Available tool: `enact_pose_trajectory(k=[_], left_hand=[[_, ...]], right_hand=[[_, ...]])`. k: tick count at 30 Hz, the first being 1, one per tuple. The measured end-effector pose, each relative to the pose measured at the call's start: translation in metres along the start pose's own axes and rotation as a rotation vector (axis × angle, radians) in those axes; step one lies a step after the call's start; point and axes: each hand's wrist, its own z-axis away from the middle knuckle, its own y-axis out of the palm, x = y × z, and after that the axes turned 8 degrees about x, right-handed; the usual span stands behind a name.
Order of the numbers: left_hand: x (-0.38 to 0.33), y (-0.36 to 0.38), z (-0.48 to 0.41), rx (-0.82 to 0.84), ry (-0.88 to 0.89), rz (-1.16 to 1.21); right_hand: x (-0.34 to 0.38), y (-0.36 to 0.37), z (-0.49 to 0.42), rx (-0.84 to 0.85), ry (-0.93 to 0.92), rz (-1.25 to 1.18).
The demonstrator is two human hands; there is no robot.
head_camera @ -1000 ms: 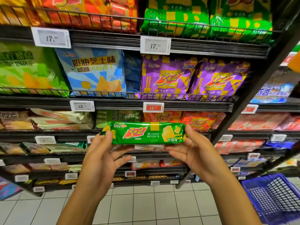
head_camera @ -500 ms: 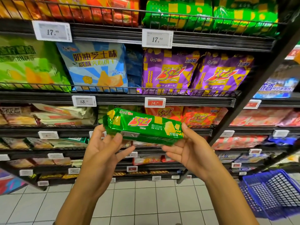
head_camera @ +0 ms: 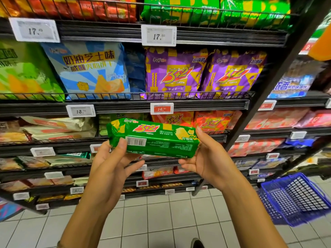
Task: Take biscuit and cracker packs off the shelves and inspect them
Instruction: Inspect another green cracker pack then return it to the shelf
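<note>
The green cracker pack [head_camera: 154, 138] is off the shelf and held in open air in front of the rack [head_camera: 125, 107], level with the shelf under the red 14 price tag [head_camera: 162, 109] and touching no wire rail. Its long axis runs left to right, the left end a little higher. The 3+2 logo face is turned upward and the barcode panel faces the camera. The left hand [head_camera: 111, 167] grips the left end, with the thumb pressed on the panel just beside the barcode and the fingers under the lower edge. The right hand [head_camera: 207, 158] grips the right end, thumb along the top corner, fingers curled beneath the bottom edge. Both hands are clamped on the pack and neither touches the rack. Behind and above, 2 purple bags [head_camera: 172, 74] stand upright behind a wire rail, with a blue bag [head_camera: 89, 68] to their left. A dark slanting post [head_camera: 268, 86] bounds the bay on the right. Below the forearms, white tiled floor [head_camera: 161, 221] shows between the rack's foot and the person. A blue basket [head_camera: 295, 197] sits at lower right, near the right forearm but apart from it. The tip of a dark shoe [head_camera: 197, 243] shows at the bottom edge.
</note>
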Motion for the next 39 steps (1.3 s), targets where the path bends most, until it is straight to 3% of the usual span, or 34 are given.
enact_pose_trajectory(k=[10,15,18,23,28,35,39], left_hand=[[-0.007,0.006,-0.001,0.024,-0.079,0.06],[-0.003,-0.001,-0.001,-0.031,-0.008,0.077],[-0.002,-0.005,-0.001,0.033,0.055,0.063],[0.0,0.01,-0.001,0.248,0.247,-0.111],[0.021,0.023,-0.012,0.21,0.393,-0.604],[0.03,0.01,-0.009,0.186,0.309,-0.569],[0.029,0.011,-0.007,0.202,0.48,-0.799]], right_hand=[[0.002,-0.004,-0.001,-0.015,-0.059,0.071],[0.002,-0.009,-0.002,0.081,-0.231,0.097],[-0.003,-0.009,-0.006,0.086,-0.271,0.006],[-0.037,0.001,-0.025,0.1,-0.105,-0.258],[-0.078,0.024,-0.033,0.32,0.026,-0.496],[-0.088,0.02,-0.035,0.258,0.104,-0.373],[-0.073,0.025,-0.035,0.228,0.103,-0.37]])
